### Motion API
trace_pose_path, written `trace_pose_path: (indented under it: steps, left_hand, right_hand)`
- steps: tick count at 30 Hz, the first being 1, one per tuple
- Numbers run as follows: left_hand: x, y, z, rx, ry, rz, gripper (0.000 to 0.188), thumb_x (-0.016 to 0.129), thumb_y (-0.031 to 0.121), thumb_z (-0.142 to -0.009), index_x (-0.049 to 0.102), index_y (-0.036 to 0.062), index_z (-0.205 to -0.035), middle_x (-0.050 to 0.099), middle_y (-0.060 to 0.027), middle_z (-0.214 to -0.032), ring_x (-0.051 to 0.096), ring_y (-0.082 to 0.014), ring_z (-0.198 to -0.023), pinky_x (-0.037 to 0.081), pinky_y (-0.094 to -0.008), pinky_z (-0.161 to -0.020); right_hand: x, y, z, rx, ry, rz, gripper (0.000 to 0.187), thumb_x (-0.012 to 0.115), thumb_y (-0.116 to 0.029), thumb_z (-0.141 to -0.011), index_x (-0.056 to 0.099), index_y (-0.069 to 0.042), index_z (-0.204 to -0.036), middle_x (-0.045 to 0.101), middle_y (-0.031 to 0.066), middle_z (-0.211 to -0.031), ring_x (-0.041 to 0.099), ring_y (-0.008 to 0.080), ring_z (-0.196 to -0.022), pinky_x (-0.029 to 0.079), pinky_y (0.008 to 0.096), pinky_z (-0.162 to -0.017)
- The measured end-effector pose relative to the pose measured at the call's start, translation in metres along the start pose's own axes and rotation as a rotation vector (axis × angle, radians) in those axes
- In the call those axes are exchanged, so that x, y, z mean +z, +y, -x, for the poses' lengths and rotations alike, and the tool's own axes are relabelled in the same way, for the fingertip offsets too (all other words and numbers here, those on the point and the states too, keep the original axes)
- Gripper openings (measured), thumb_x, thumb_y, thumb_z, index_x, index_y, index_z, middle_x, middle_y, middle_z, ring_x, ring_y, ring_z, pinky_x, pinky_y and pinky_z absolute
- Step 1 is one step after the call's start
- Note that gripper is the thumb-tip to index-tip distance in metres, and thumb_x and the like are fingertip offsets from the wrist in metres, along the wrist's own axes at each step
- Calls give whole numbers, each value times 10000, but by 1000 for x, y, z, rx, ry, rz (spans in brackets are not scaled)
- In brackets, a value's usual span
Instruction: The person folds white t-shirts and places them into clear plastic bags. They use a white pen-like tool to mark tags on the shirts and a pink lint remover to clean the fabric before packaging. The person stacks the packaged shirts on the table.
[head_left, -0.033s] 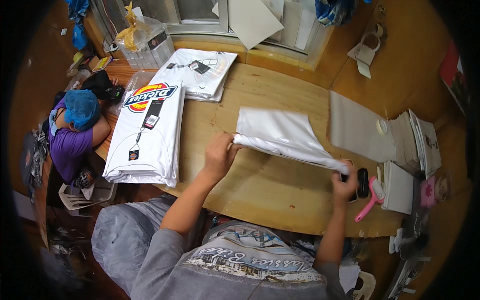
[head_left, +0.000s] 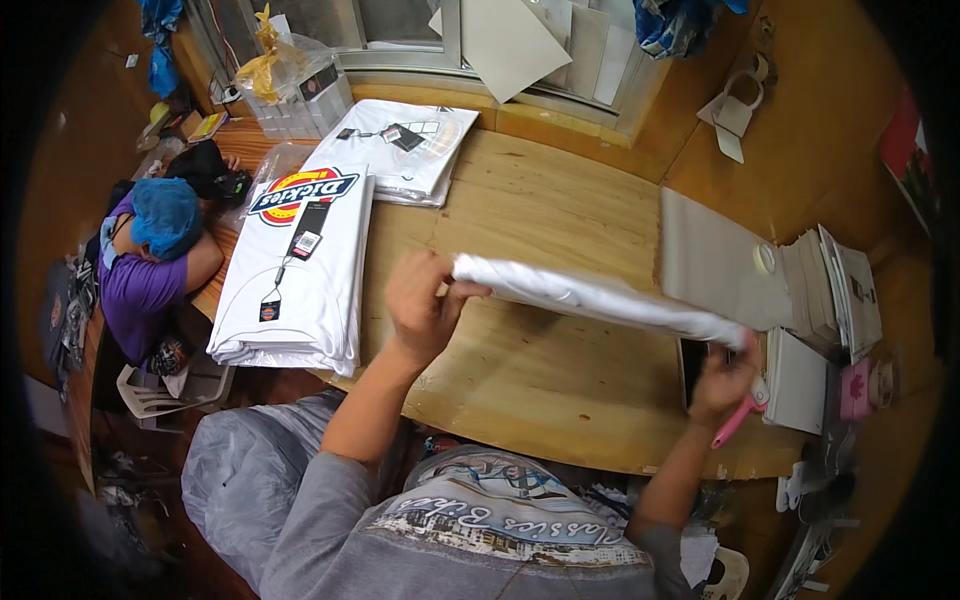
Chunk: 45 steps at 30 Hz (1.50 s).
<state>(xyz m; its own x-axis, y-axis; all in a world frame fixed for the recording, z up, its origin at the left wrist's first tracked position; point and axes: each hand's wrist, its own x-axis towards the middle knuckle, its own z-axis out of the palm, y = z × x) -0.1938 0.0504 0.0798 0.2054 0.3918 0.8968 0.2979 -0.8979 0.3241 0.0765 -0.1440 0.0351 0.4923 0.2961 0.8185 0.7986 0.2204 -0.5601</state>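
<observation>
Left hand: thumb and fingers pinched together on the left end of the folded white cloth; forearm angled forward and to the right. Cloth: suspended edge-on above the tabletop, between both hands; probably light, soft and liable to sag, so support both ends of the fold. Right hand: fingers curled around the right end, exact contact blurred; forearm angled forward, slightly outward.
</observation>
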Motion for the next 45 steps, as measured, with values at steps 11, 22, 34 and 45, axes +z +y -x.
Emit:
trace_pose_path:
  steps: [11, 22, 34, 45]
  left_hand:
    - [90, -69, 45, -593, -706, -479, 391, 560, 390, -734, 549, 71, -958, 589, -113, -679, 564, -277, -658, 418, -373, -585]
    - [147, 0, 121, -378, -772, -389, 463, 423, 469, -794, 388, 317, -1230, 183, -75, -1372, 40, -399, -1252, 31, -679, -872]
    - [103, 13, 29, -455, -924, 290, 289, 567, 274, -767, 595, 76, -975, 555, -161, -993, 519, -250, -930, 412, -359, -754]
    - [-33, 147, -100, 116, -620, 2062, 372, 474, 353, -826, 486, 182, -1157, 525, -79, -593, 459, -87, -451, 328, -211, -401]
  right_hand:
    - [76, 63, 1, 520, -590, 574, 371, 529, -209, -798, 450, -110, -1146, 487, 135, -1102, 503, 279, -966, 392, 352, -823]
    - [140, 56, 83, 369, -703, 948, 499, 379, -508, -802, 343, -306, -1257, 163, 23, -1380, 60, 343, -1264, 86, 623, -918]
    - [146, 78, 28, 236, -1005, 788, 648, 587, -440, -692, 389, -129, -1225, 341, 103, -1278, 271, 310, -1196, 185, 518, -952]
    - [92, 62, -94, 354, -1471, 131, 472, 682, -271, -650, 546, -46, -1042, 592, 120, -952, 560, 214, -843, 420, 274, -741]
